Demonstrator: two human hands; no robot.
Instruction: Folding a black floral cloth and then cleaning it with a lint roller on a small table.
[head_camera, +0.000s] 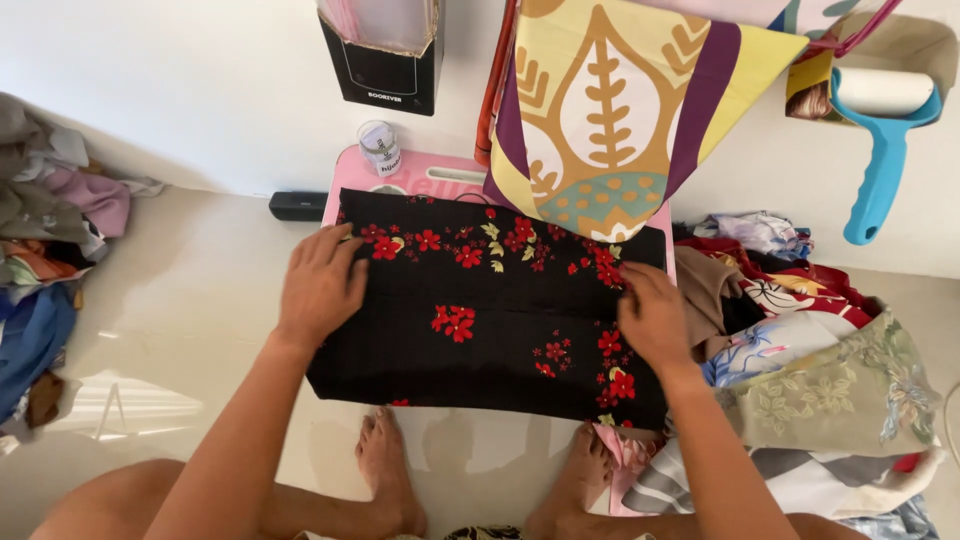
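The black red-flowered cloth lies spread over your pink folding board on the floor. Your 2 hands press flat on it, grip released: left hand, right hand.

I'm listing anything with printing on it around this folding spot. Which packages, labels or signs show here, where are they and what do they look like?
Black box holder: against the wall, top left of centre; rectangular, open top, small white print low on its front.
Small clear cup: on the pink board's far edge, below the holder; round, with a dark label.
No screens or signs in view.
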